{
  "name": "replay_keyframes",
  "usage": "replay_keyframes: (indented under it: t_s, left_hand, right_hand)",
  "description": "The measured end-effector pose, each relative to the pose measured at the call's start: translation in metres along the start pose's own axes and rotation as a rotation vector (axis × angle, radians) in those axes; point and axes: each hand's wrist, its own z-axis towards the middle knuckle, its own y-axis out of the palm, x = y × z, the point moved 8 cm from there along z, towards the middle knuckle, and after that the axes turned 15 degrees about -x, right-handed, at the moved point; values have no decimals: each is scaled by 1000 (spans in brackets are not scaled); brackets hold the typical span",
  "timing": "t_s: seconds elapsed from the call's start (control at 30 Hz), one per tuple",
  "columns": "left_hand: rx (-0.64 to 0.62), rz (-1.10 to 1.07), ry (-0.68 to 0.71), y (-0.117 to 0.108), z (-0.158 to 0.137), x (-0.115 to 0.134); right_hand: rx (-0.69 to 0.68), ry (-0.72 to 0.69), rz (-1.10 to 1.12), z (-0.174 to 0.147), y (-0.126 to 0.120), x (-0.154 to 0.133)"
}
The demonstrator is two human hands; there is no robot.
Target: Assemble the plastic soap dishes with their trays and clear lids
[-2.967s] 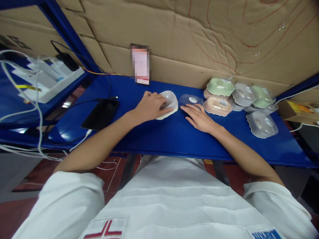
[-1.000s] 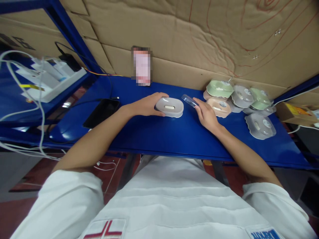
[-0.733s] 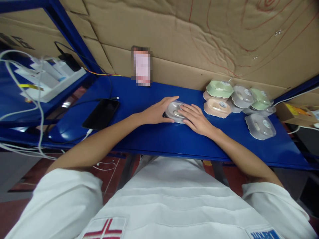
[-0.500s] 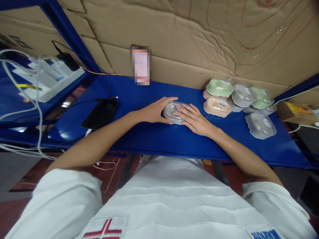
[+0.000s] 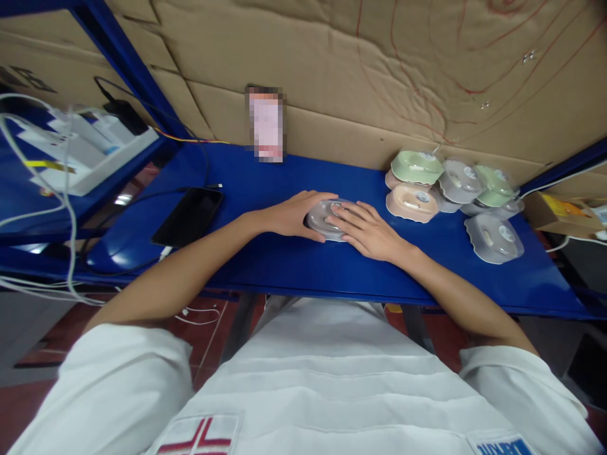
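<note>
A small grey box with a see-through lid (image 5: pixel 327 210), by its look a lidded soap box, rests on the blue table in front of me. My left hand (image 5: pixel 294 213) curves around its left side, thumb at the near edge and fingers at the far edge. Across the right part of the lid lies my right hand (image 5: pixel 372 234), its fingers stretched out and apart. The fingers partly cover the lid and hide the box's right end.
Several similar boxes stand at the right, among them a green one (image 5: pixel 417 166), a peach one (image 5: pixel 412 202) and a grey one (image 5: pixel 494 239). A black phone (image 5: pixel 190 216) with cables lies left. A blurred screen (image 5: pixel 266 123) leans on the cardboard wall (image 5: pixel 322 57). Farther left sits a power strip (image 5: pixel 109 161).
The hands and box are almost where they were. My right hand's fingers have shifted slightly left over the lid, and the whole view has moved a little.
</note>
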Motion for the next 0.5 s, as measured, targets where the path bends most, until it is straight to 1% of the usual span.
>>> replay_keyframes:
  t_s: [0.13,0.2,0.37,0.5]
  left_hand:
    - [-22,-13,16,4,1,0]
    - [-28,-6,15,5,1,0]
    - [-46,-3,-7,4,1,0]
    - [-31,12,18,2,0,2]
  right_hand:
    - [40,-74,-72,-1,-2,-11]
    - [61,-89,-75,-1,-2,-12]
    - [86,-71,23,1,-1,-3]
    - [101,-46,113,0,2,2]
